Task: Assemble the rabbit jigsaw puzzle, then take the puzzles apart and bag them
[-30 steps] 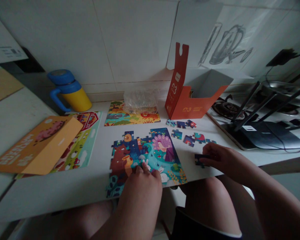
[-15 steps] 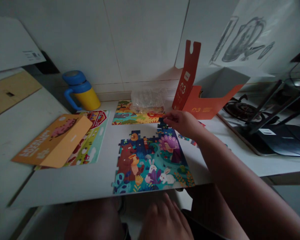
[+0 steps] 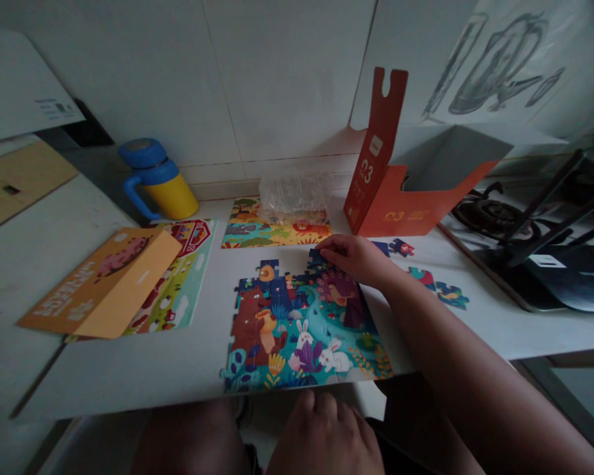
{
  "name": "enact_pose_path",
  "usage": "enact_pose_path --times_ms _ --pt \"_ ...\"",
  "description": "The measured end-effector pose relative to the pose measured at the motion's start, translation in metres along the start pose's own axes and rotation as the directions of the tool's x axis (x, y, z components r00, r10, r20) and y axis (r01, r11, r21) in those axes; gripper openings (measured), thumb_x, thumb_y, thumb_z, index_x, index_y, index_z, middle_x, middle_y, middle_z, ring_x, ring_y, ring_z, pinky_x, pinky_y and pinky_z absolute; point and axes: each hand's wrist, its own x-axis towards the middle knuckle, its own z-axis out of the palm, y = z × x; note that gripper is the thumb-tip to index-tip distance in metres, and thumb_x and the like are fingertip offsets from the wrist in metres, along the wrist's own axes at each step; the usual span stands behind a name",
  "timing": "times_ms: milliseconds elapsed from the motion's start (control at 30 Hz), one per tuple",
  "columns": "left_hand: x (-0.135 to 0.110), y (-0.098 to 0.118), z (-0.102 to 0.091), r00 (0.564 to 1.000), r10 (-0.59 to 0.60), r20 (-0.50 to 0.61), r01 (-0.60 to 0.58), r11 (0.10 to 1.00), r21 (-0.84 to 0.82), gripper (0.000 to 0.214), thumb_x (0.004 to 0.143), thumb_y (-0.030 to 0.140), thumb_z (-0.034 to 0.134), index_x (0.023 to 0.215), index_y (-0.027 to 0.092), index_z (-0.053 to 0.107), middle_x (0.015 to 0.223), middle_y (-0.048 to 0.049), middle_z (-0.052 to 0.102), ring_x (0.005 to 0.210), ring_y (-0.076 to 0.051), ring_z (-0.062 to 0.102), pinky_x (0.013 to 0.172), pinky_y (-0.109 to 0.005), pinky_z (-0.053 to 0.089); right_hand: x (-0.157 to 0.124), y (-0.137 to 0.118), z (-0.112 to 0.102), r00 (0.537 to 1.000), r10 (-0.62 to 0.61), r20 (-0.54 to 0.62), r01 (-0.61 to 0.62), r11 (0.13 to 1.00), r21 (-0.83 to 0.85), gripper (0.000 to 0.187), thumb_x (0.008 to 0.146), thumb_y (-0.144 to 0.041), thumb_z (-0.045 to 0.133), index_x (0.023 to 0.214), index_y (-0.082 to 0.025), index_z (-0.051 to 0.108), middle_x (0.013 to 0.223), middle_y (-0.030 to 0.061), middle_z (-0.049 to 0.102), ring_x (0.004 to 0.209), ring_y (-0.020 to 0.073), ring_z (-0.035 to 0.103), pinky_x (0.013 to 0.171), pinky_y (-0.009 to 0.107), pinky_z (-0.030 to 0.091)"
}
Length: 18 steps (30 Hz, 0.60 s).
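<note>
A partly joined jigsaw puzzle (image 3: 301,330) with a bear, rabbits and a peacock lies at the table's front edge. My right hand (image 3: 359,260) is at its upper right corner, thumb and forefinger closed on a dark blue puzzle piece (image 3: 317,258). The hand partly covers the pieces around the peacock. Several loose puzzle pieces (image 3: 452,295) lie right of my right forearm. Below the table edge, my left hand (image 3: 329,435) rests near my lap with curled fingers and nothing visible in it; its fingertips are hidden.
Behind the puzzle, a clear plastic wrapper (image 3: 294,198) lies on a picture card (image 3: 247,231). An opened orange box (image 3: 400,211) stands at the back right, beside a gas stove (image 3: 495,214). To the left are a blue-yellow jug (image 3: 171,191) and an orange envelope (image 3: 113,270) on another card.
My right hand has moved slightly down toward me, with the piece at the puzzle's upper right edge. My left hand's fingers are more curled. The camera view has shifted, showing more loose pieces.
</note>
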Motion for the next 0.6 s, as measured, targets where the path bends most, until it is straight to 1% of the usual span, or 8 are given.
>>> enact_pose_path --times_ms 100,167,233,300,367,467,533,600 --pt "0.007 -0.011 -0.002 0.998 0.059 -0.011 -0.059 0.998 0.002 0.019 0.101 0.025 0.064 0.104 0.013 0.078 0.079 -0.0057 0.077 0.071 -0.019 0.071 0.065 -0.031 0.053 0.0 -0.002 0.002 1.0 -0.023 0.0 0.023 0.999 -0.031 0.025 0.098 -0.037 0.061 0.109 -0.021 0.078 0.095 0.004 0.08 0.079 0.0187 0.069 0.07 0.029 0.048" --pt "0.012 -0.015 -0.015 1.0 0.005 0.0 -0.005 1.0 0.02 0.026 0.103 0.028 0.062 0.118 0.014 0.077 0.107 -0.0116 0.082 0.092 -0.024 0.077 0.075 -0.034 0.059 0.0 -0.002 0.003 0.999 -0.041 -0.005 0.041 0.998 -0.041 0.025 0.099 -0.036 0.061 0.11 -0.021 0.078 0.095 0.0036 0.08 0.079 0.0187 0.069 0.071 0.029 0.048" --pt "0.019 -0.016 -0.027 0.999 -0.043 0.023 0.042 0.998 0.035 0.033 0.104 0.029 0.06 0.129 0.013 0.074 0.139 -0.0177 0.074 0.12 -0.03 0.074 0.092 -0.041 0.063 0.0 -0.002 0.005 0.998 -0.058 -0.012 0.057 0.997 -0.052 0.025 0.099 -0.036 0.062 0.11 -0.021 0.078 0.094 0.0037 0.08 0.079 0.0187 0.069 0.072 0.03 0.048" --pt "0.027 -0.017 -0.036 0.991 -0.082 0.106 0.079 0.996 0.038 0.04 0.104 0.029 0.061 0.137 0.011 0.072 0.154 -0.0222 0.062 0.135 -0.036 0.067 0.102 -0.046 0.063 0.0 -0.001 0.006 0.998 -0.064 -0.017 0.063 0.995 -0.071 0.025 0.099 -0.035 0.062 0.11 -0.021 0.079 0.094 0.0039 0.08 0.079 0.0188 0.07 0.072 0.03 0.048" --pt "0.036 -0.017 -0.039 0.958 -0.127 0.256 0.122 0.992 0.037 0.046 0.101 0.029 0.065 0.142 0.009 0.069 0.155 -0.0259 0.059 0.137 -0.04 0.066 0.103 -0.049 0.064 0.0 -0.001 0.006 0.998 -0.064 -0.019 0.062 0.994 -0.093 0.024 0.099 -0.034 0.063 0.11 -0.021 0.079 0.094 0.0042 0.081 0.079 0.019 0.07 0.072 0.03 0.048" --pt "0.047 -0.016 -0.039 0.88 -0.172 0.442 0.17 0.984 0.046 0.05 0.098 0.028 0.069 0.143 0.007 0.069 0.152 -0.0298 0.058 0.136 -0.043 0.065 0.101 -0.052 0.065 0.0 -0.002 0.007 0.998 -0.064 -0.021 0.062 0.993 -0.103 0.021 0.099 -0.032 0.064 0.109 -0.021 0.079 0.095 0.004 0.081 0.079 0.0182 0.07 0.071 0.029 0.047" --pt "0.051 -0.014 -0.039 0.86 -0.181 0.478 0.176 0.983 0.054 0.049 0.098 0.027 0.07 0.142 0.007 0.07 0.151 -0.0314 0.057 0.135 -0.043 0.066 0.1 -0.052 0.065 -0.002 -0.007 0.007 0.998 -0.068 -0.01 0.067 0.994 -0.082 0.02 0.099 -0.031 0.065 0.109 -0.021 0.079 0.093 0.0035 0.08 0.077 0.0166 0.068 0.07 0.027 0.047" --pt "0.053 -0.014 -0.039 0.857 -0.194 0.476 0.186 0.98 0.065 0.047 0.099 0.026 0.069 0.141 0.007 0.07 0.151 -0.0322 0.057 0.134 -0.043 0.067 0.1 -0.051 0.065 -0.006 -0.014 0.009 0.995 -0.075 0.059 0.075 0.997 -0.002 0.022 0.1 -0.032 0.065 0.112 -0.021 0.078 0.09 0.0025 0.078 0.072 0.0147 0.066 0.066 0.026 0.046"
